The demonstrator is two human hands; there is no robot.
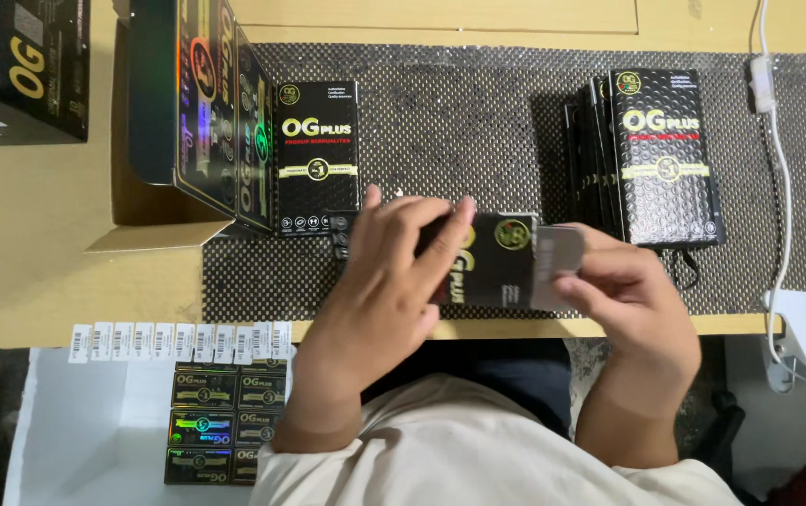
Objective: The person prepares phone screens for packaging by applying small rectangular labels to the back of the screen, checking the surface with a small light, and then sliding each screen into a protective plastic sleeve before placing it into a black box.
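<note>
Two hands: both work one small black box [492, 260] at the near edge of the tabletop [28, 272], over a dark mesh mat [459, 122].
Left hand [389, 281]: curled over the box's left end, fingers pressed together across its top, thumb hidden beneath.
Right hand [633, 295]: fingertips pinch the grey end flap [556, 264] at the box's right end, which stands open.
Box: lies on its side between the two hands, gold emblem up, just above the mat.
Flat box [318, 157]: a black carton lying face up on the mat, just beyond the left hand, apart from it.
Open carton [201, 103]: stands at the mat's left edge, packed with upright black boxes, touching the flat box's left side.
Stack [651, 155]: flattened black cartons fanned out on the mat's right part, just beyond the right hand.
Corner box [19, 66]: a larger black one at far left on the tabletop, well apart from the hands.
Labels [178, 339]: a row of white tags along the tabletop's near edge, left of the left arm.
Low tray [94, 431]: white, below the tabletop, holding small black packs [216, 422] with shiny stickers.
Cable [778, 141]: white, running down the right side to a white clamp [801, 337].
</note>
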